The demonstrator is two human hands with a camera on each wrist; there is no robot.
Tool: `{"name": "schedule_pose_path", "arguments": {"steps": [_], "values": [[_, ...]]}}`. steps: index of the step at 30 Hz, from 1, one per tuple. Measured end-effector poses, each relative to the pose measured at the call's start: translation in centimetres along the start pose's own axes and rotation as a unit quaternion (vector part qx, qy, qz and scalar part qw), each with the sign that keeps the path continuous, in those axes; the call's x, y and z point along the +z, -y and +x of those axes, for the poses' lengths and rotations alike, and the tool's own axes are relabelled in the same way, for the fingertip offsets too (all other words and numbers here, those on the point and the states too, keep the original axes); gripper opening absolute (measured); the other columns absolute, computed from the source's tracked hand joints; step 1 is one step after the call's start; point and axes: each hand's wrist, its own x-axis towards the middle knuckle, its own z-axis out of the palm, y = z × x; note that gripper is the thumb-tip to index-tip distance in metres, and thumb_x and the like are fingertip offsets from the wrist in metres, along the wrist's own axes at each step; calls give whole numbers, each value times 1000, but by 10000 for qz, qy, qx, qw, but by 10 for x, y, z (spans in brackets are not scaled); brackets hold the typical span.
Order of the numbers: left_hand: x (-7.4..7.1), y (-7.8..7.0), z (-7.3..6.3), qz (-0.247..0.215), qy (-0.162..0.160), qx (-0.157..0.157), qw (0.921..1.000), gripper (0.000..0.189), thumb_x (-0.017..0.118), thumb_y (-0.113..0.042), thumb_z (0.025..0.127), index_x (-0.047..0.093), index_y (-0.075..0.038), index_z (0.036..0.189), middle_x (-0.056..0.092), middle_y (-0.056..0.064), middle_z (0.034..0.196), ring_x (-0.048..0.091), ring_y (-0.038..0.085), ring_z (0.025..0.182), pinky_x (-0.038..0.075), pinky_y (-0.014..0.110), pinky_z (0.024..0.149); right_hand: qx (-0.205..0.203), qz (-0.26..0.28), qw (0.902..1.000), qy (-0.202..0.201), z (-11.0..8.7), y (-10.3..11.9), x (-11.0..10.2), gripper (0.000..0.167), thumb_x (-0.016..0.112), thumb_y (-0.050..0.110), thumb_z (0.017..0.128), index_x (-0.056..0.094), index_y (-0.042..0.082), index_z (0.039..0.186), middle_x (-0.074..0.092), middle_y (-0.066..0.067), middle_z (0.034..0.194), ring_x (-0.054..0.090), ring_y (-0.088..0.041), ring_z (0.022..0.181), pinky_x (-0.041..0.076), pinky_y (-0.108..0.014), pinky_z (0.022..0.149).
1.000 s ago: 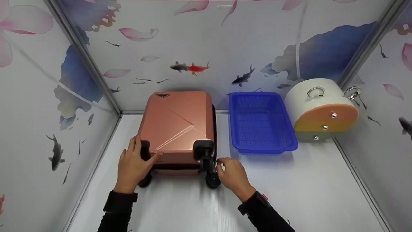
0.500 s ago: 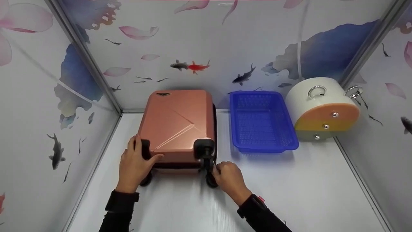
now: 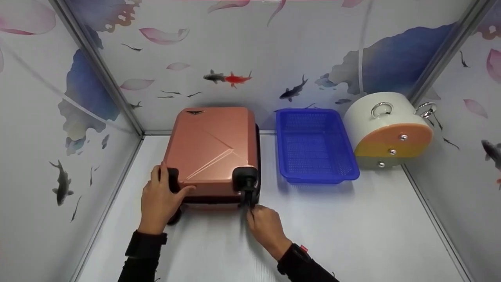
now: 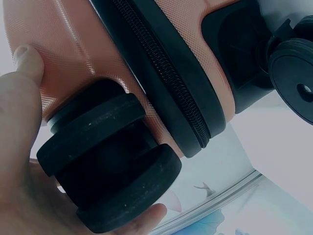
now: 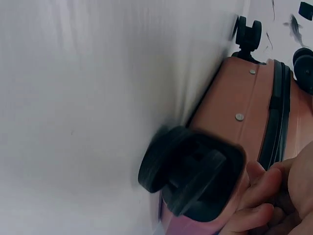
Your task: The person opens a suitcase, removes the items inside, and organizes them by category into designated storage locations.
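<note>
A rose-gold hard-shell suitcase (image 3: 211, 145) lies flat, its wheeled end towards me. My left hand (image 3: 158, 203) grips its near left corner, thumb on the shell and fingers about a black wheel (image 4: 105, 161) in the left wrist view. A dark zipper (image 4: 166, 73) runs round the edge. At the near right corner, just below a black wheel mount (image 3: 245, 178), my right hand (image 3: 268, 231) has its fingers curled in a pinch at the zipper line. The zipper pull is mostly hidden by these fingers. In the right wrist view the curled fingers (image 5: 261, 188) sit beside the seam.
A blue plastic basket (image 3: 282, 156) stands right of the suitcase. Beyond it is a white rounded box (image 3: 364, 125) with orange, yellow and green drawers and ring handles. Printed wall panels (image 3: 242, 47) enclose the white table (image 3: 332, 235) at the back and sides.
My right hand has moved left and towards me, from the suitcase's right side round its near right corner along the zipper. The left hand keeps its grip. The head view has shifted slightly.
</note>
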Motion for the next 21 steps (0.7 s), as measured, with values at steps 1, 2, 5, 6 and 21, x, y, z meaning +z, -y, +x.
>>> {"name": "schedule_pose_path", "arguments": {"steps": [1,2,5,6,21], "values": [[0,0,0,-13,-17,8,10000,130,78,-78,87,24,2,174,35,34,170,60,62,134,49,72,114,-30,-6,10000,-47,-1,4,2,28,74,11,100,67,11,73,71,-8,69,71,-30,61,56,-46,55],[0,0,0,-29,-31,20,10000,130,78,-78,87,24,2,174,35,34,170,60,62,134,49,72,115,-74,-33,9999,-82,-1,7,5,26,73,12,101,70,11,76,72,-8,70,73,-30,63,56,-46,56],[2,-1,-1,-63,-39,43,10000,129,78,-77,88,23,2,174,34,34,170,60,62,134,49,72,114,-216,-157,9996,-19,-1,20,11,26,71,15,105,72,12,79,73,-8,70,74,-30,63,57,-46,56],[3,-2,-1,-82,-36,45,9999,129,79,-76,88,23,2,174,34,34,170,61,61,134,50,71,114,-252,-193,9995,47,0,24,13,28,70,15,106,71,12,78,73,-7,69,74,-29,62,57,-45,55],[-4,-2,-2,-97,107,-11,9999,126,76,-77,90,23,2,174,34,32,171,72,57,100,60,66,88,-388,-526,9879,1407,38,86,48,29,62,25,112,71,13,87,76,-5,79,76,-27,68,57,-41,57]]}}
